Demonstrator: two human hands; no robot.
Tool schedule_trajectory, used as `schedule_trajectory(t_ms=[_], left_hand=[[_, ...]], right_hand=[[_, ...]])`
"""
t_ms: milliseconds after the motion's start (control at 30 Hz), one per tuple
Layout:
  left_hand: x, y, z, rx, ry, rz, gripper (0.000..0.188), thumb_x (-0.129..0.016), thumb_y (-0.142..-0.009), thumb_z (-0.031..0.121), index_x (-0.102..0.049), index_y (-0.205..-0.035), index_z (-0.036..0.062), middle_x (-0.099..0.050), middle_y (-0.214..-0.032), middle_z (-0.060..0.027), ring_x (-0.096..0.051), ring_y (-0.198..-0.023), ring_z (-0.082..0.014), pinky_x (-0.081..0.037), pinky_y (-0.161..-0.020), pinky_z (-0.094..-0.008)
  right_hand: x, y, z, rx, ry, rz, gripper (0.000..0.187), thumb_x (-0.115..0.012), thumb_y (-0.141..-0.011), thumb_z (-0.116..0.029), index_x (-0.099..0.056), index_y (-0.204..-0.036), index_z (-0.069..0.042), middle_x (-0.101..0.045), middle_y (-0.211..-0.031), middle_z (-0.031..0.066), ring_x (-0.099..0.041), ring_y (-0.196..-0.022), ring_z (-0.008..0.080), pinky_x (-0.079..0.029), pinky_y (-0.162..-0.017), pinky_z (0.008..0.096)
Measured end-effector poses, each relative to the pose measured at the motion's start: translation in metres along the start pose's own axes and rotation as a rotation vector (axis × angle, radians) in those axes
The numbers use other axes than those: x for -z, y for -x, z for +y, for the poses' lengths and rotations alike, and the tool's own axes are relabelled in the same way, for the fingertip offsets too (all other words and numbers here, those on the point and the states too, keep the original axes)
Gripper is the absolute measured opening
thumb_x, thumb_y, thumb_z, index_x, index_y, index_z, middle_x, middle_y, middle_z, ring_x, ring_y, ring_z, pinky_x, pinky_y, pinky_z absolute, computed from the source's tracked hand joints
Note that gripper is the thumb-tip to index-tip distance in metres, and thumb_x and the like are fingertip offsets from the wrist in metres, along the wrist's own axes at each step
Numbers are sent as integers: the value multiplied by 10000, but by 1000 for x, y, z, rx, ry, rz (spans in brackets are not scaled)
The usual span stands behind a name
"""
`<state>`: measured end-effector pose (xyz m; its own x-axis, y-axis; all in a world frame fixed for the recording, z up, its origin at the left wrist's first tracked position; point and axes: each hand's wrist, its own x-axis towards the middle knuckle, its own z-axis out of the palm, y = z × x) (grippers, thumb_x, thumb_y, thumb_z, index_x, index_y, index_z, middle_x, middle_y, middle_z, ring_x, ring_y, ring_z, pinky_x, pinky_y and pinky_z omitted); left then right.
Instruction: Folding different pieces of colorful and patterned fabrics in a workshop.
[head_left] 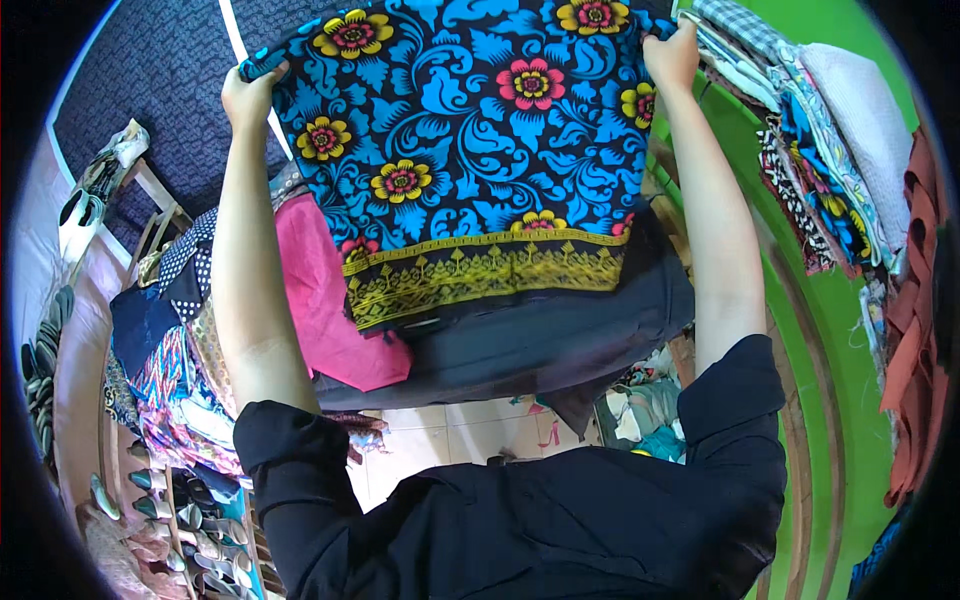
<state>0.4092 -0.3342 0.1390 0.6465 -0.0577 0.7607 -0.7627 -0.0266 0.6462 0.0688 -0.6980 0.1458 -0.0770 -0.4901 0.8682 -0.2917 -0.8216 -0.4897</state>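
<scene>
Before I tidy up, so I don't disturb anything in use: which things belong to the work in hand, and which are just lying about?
In use:
- floral cloth, held up by the left hand and right hand

Lying about, untouched:
- pink cloth
- polka-dot cloth
- shoes

A single fisheye view, from the person's head, looks down and forward past the black shirt (570, 530) to the flowered cloth (465, 150), fairly near, and takes in tiled floor (480, 435) below that cloth.
</scene>
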Motion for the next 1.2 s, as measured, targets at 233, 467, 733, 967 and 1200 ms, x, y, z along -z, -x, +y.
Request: schedule_trajectory(t_ms=[233, 467, 733, 967, 1200], left_hand=[[16, 106, -31, 278, 287, -452, 164, -671, -725, 24, -556, -842, 37, -609, -789, -15, -553, -698, -76, -437, -670, -214], [55, 115, 12, 40, 175, -331, 314, -650, -772, 88, -532, -1034, -39, -583, -776, -2, -516, -664, -61, -419, -608, -198], [71, 105, 52, 248, 206, -238, 185, -555, -859, 254, -543, -869, 70, -534, -681, 26, -528, -542, -81, -384, -445, -222], [64, 76, 82, 304, 832, -86, 195, -511, -886, 253, -466, -1016, 114, -540, -927, -15, -585, -828, -170, -501, -671, -302], [19, 18, 89, 164, 785, 67, 199, -536, -874, 262, -482, -978, 102, -522, -888, -8, -545, -765, -130, -478, -673, -266]], right_hand=[[22, 76, 120, -173, -229, -418, 394, -683, -585, -70, -579, -961, -19, -624, -874, 120, -591, -836, 206, -448, -737, 299], [78, 95, 47, -323, -296, -316, 218, -537, -764, -42, -603, -969, -10, -637, -788, 89, -630, -613, 145, -453, -506, 254], [116, 87, -39, -440, -581, -205, 221, -420, -878, -57, -468, -1089, -16, -608, -895, 101, -643, -620, 193, -476, -468, 253], [112, 45, -57, -165, -669, 35, 182, -449, -854, -44, -494, -1023, 6, -605, -823, 77, -605, -615, 143, -439, -533, 237], [71, -10, -53, -1, -502, 184, 183, -474, -839, -67, -519, -1001, 5, -609, -781, 77, -609, -642, 144, -452, -606, 286]])
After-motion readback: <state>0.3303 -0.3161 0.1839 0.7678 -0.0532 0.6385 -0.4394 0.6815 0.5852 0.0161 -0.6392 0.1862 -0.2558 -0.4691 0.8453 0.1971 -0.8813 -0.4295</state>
